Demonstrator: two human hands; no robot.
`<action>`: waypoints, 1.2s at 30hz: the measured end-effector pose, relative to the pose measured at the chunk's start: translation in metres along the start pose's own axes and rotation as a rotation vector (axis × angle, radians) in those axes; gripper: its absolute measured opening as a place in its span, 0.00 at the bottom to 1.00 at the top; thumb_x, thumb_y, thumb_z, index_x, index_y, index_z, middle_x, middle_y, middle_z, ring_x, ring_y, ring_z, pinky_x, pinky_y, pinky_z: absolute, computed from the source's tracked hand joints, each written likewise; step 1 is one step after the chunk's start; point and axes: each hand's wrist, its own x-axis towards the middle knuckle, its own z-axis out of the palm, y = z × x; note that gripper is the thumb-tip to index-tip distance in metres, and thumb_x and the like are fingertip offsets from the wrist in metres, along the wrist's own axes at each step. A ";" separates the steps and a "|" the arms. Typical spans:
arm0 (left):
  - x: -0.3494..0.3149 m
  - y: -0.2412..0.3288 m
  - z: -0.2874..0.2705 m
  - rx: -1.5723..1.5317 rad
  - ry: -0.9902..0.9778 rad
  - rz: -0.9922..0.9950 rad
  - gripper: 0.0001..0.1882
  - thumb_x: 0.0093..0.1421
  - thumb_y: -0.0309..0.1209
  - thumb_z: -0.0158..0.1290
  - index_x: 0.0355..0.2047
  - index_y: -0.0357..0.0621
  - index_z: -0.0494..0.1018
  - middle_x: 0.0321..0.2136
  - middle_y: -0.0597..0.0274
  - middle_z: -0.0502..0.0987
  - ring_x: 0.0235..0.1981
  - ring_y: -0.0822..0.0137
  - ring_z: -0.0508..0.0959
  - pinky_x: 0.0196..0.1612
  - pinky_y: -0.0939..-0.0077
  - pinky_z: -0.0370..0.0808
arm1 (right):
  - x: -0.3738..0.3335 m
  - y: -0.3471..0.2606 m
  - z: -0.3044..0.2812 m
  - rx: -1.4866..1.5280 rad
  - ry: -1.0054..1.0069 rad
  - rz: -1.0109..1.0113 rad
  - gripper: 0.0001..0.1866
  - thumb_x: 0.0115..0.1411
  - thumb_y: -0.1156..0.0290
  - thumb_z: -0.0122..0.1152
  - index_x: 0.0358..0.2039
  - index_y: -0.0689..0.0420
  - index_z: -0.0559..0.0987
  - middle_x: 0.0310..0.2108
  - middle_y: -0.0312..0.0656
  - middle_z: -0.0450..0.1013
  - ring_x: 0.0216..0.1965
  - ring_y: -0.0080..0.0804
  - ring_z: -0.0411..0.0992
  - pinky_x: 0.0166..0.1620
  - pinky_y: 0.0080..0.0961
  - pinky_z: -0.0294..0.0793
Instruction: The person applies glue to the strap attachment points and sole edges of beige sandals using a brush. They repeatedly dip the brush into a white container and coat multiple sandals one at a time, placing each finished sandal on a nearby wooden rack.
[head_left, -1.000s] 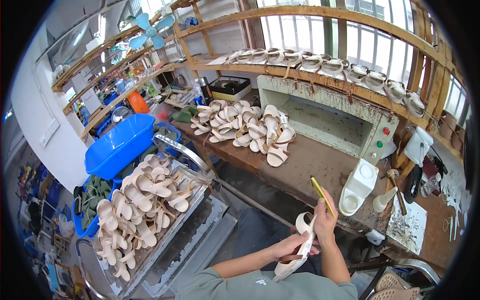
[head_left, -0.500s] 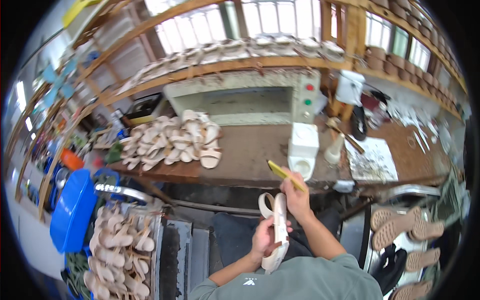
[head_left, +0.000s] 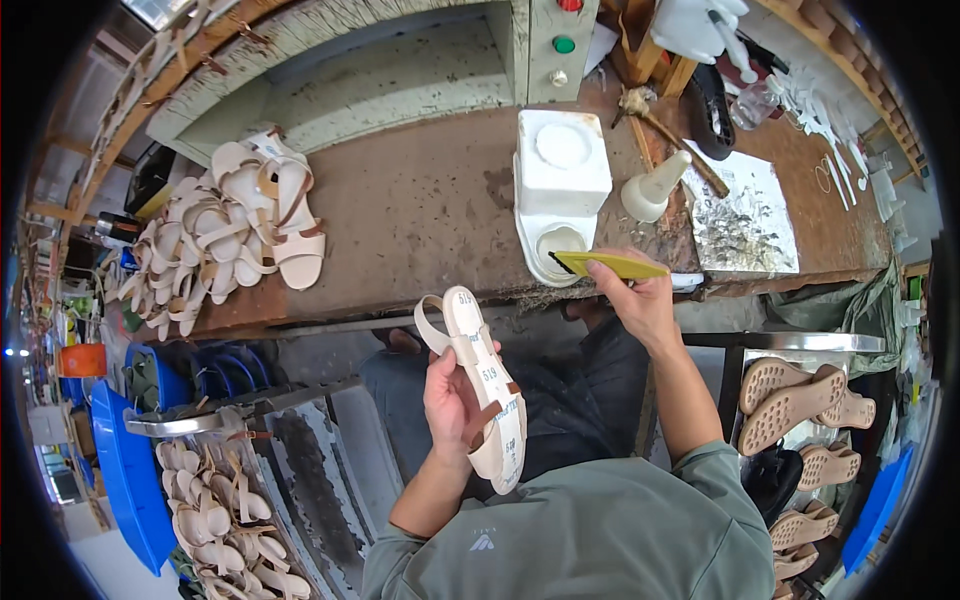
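Note:
My left hand (head_left: pixel 455 405) is closed round a beige sandal (head_left: pixel 484 390) with a brown strap. Its pale, printed insole face is turned up toward me, and the heel loop stands out to the left. Between the fingers and thumb of my right hand (head_left: pixel 640 305) is a flat yellow brush (head_left: pixel 628 264) with dark bristles. The bristle end is at the round cup (head_left: pixel 560 242) in the front of a white dispenser (head_left: pixel 563 165) on the bench. Whether the bristles touch what is in the cup, I cannot tell.
A heap of beige sandals (head_left: pixel 230 235) lies on the brown bench (head_left: pixel 400 200) at left; more sandals (head_left: pixel 225 520) hang low left. Tan soles (head_left: pixel 790 415) sit on a rack at right. Right of the dispenser are a white cone-topped bottle (head_left: pixel 655 187), a hammer (head_left: pixel 680 140) and a stained sheet (head_left: pixel 745 220).
The view has tipped down toward the bench. My right hand has brought the brush to the dispenser's cup. The sandal has turned so its printed face shows more fully.

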 end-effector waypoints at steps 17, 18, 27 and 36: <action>0.029 0.008 0.020 -0.066 -0.026 -0.122 0.21 0.63 0.41 0.38 0.52 0.42 0.63 0.42 0.51 0.73 0.38 0.63 0.76 0.39 0.66 0.76 | 0.016 0.016 0.008 0.254 -0.048 0.259 0.06 0.55 0.74 0.60 0.31 0.63 0.79 0.26 0.37 0.75 0.22 0.18 0.69 0.24 0.15 0.67; 0.027 0.010 0.023 -0.071 -0.032 -0.123 0.21 0.63 0.41 0.38 0.51 0.42 0.64 0.42 0.51 0.74 0.38 0.63 0.76 0.39 0.67 0.76 | 0.015 0.016 0.009 0.247 -0.030 0.261 0.06 0.55 0.74 0.60 0.31 0.64 0.79 0.26 0.36 0.74 0.21 0.17 0.68 0.24 0.15 0.67; 0.000 0.014 0.055 -0.270 -0.141 -0.217 0.21 0.64 0.41 0.36 0.49 0.40 0.66 0.39 0.54 0.75 0.39 0.61 0.76 0.40 0.71 0.76 | -0.018 -0.054 0.017 0.537 -0.084 -0.130 0.06 0.52 0.77 0.61 0.30 0.67 0.77 0.22 0.44 0.74 0.22 0.26 0.70 0.27 0.21 0.70; -0.032 0.023 0.058 0.001 -0.306 -0.153 0.27 0.62 0.46 0.36 0.54 0.40 0.60 0.45 0.50 0.69 0.43 0.60 0.74 0.37 0.63 0.79 | -0.025 -0.082 0.016 0.391 -0.057 -0.411 0.08 0.47 0.77 0.64 0.29 0.65 0.77 0.24 0.46 0.75 0.23 0.33 0.73 0.28 0.23 0.71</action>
